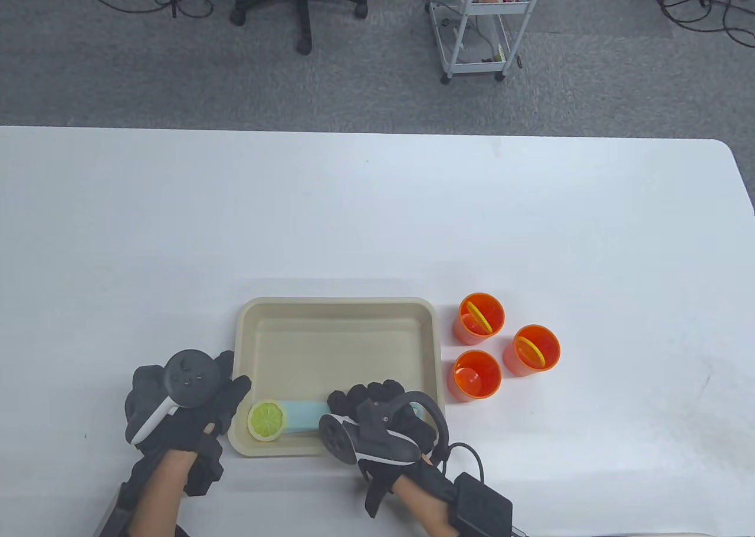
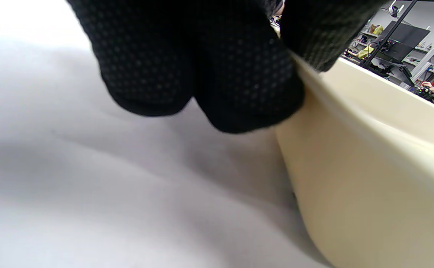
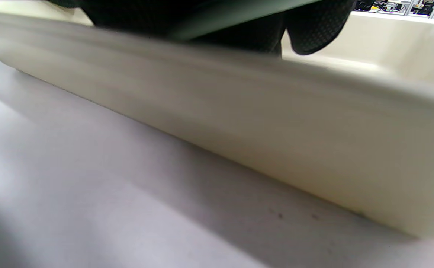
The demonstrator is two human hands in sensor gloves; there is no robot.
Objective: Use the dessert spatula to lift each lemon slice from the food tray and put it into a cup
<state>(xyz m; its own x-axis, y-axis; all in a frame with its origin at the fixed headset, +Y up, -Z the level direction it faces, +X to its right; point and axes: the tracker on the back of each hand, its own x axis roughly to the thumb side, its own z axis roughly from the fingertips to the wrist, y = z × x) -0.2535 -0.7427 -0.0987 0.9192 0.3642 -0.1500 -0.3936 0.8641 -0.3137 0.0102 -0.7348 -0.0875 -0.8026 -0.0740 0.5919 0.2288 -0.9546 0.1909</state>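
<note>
A beige food tray (image 1: 337,310) lies near the table's front edge. One lemon slice (image 1: 267,420) sits in its front-left corner, on or against the tip of a light-blue dessert spatula (image 1: 307,416). My right hand (image 1: 377,407) grips the spatula's handle over the tray's front rim. My left hand (image 1: 227,392) rests against the tray's left rim (image 2: 350,123), its fingers (image 2: 239,82) straight, close to the slice. Three orange cups stand right of the tray: the back cup (image 1: 481,318) and the right cup (image 1: 531,348) each hold a slice, the front cup (image 1: 476,374) holds none.
The white table (image 1: 377,207) stretches far behind and to both sides. Beyond its far edge stand an office chair (image 1: 301,0) and a wire cart (image 1: 481,24) on grey carpet. The right wrist view shows only the tray's outer wall (image 3: 239,123) up close.
</note>
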